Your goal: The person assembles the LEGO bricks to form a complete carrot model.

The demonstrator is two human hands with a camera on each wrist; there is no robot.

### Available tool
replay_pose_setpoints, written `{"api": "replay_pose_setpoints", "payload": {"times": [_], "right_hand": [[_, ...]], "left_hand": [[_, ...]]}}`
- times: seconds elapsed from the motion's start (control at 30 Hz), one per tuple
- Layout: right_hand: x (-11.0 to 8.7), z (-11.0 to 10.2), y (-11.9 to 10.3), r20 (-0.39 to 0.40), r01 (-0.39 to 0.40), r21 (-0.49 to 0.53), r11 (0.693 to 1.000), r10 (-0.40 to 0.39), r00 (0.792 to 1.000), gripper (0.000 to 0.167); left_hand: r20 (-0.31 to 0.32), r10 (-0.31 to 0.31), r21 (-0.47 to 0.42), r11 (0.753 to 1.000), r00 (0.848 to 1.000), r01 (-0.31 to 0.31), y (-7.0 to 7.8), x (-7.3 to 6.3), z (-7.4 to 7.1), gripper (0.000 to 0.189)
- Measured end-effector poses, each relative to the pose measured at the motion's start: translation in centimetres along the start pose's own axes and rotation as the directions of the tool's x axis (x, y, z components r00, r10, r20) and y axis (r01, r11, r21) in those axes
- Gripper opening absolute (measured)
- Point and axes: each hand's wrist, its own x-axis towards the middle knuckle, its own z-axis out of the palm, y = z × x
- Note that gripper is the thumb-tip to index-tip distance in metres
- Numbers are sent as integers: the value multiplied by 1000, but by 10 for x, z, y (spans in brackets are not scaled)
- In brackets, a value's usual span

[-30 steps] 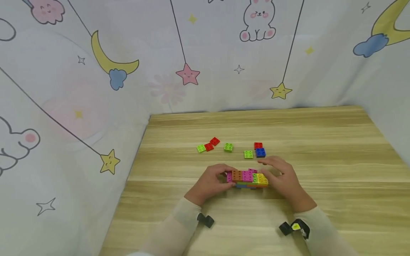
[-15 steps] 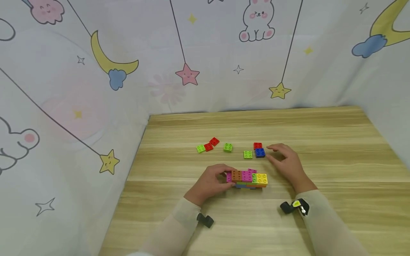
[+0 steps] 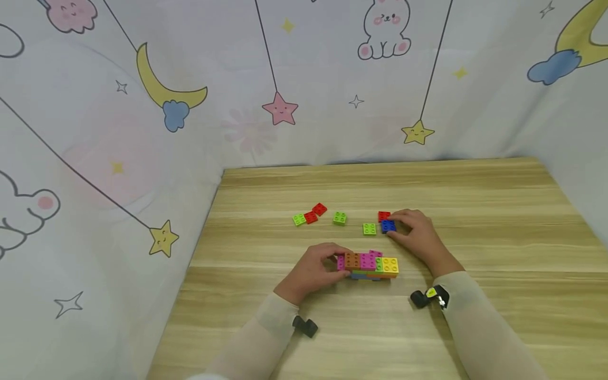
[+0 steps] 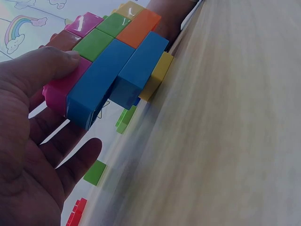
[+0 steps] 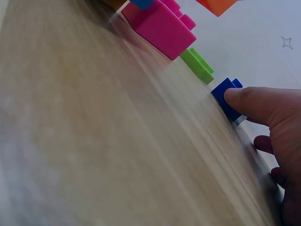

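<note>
My left hand (image 3: pixel 311 272) holds the left end of a stacked structure of toy building bricks (image 3: pixel 368 262), its thumb across a pink brick in the left wrist view. Brown, pink, green and yellow bricks show on top; orange, blue and yellow ones lie lower (image 4: pixel 101 70). Beyond its right end, my right hand (image 3: pixel 420 237) pinches a small blue brick (image 3: pixel 388 226) between thumb and forefinger. In the right wrist view the thumb lies against the side of this blue brick (image 5: pixel 228 100), which is at the tabletop. A red brick (image 3: pixel 383 216) sits just behind it.
A flat light green brick (image 3: pixel 369 229) lies left of the blue one. Farther left are a green brick (image 3: pixel 339 218), two red bricks (image 3: pixel 320 209) and another light green brick (image 3: pixel 298 219). The wooden table (image 3: pixel 266 316) backs onto a printed white cloth (image 3: pixel 323 137).
My right hand has left the yellow end of the structure, moved back, and closed its thumb and forefinger on the blue brick. The left hand keeps its hold.
</note>
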Motion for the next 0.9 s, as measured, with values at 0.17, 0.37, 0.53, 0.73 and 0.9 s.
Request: {"api": "replay_pose_setpoints", "payload": {"times": [0.17,0.37,0.53,0.73,0.9], "right_hand": [[-2,-1,-2,-15,-48,48,998,49,999,37],[-15,-8,-14,-101,-84,148,985,100,990,34],[-33,-14,-35,-157,-33,160,986,58,986,32],[-54,-17,-60,-218,218,165,962,-179,959,41],[-63,-16,-69,-188,332,128,934,-306,933,43]], "left_hand": [[-1,-1,4,1000,1000,1,-2,0,0,40],[2,10,4,1000,1000,-10,-2,0,0,39],[2,6,-20,1000,1000,-6,-2,-1,1,40],[6,3,-16,1000,1000,-3,-1,-1,1,39],[7,9,-20,1000,1000,-8,-2,-1,0,38]]}}
